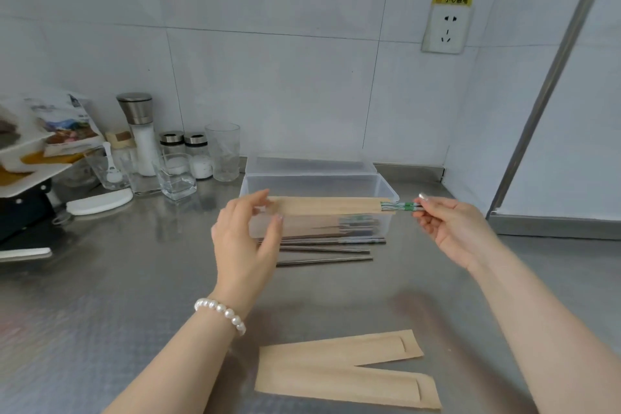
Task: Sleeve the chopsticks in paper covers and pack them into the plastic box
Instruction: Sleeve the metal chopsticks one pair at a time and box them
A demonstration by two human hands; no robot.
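A pair of chopsticks (pixel 405 207) sits almost fully inside a tan paper cover (pixel 331 205), held level in the air just above the open plastic box (pixel 386 190), with only the green-and-white patterned ends poking out at the right. The right hand (pixel 457 228) pinches those exposed ends between thumb and fingertips, while the left hand (pixel 247 235) holds the closed end of the cover with thumb and curled fingers. The sleeving looks all but finished, so the step in hand is probably seating the pair and lowering it into the box. To do that well, the left hand should keep the paper flat and taut while the right eases the sticks in together, so that neither tip snags or splits the closed end; then both hands should bring the bundle down parallel to the box's long side. Loose metal chopsticks (pixel 327 250) lie on the steel counter (pixel 100 312) just in front of the box, and two empty covers (pixel 339 370) wait nearer the person. Through the cloudy wall, something tan with a green pattern seems to lie inside the box, but its count is unclear. How far the sticks reach within the cover is hidden, and the left fingertips behind the paper are out of sight.
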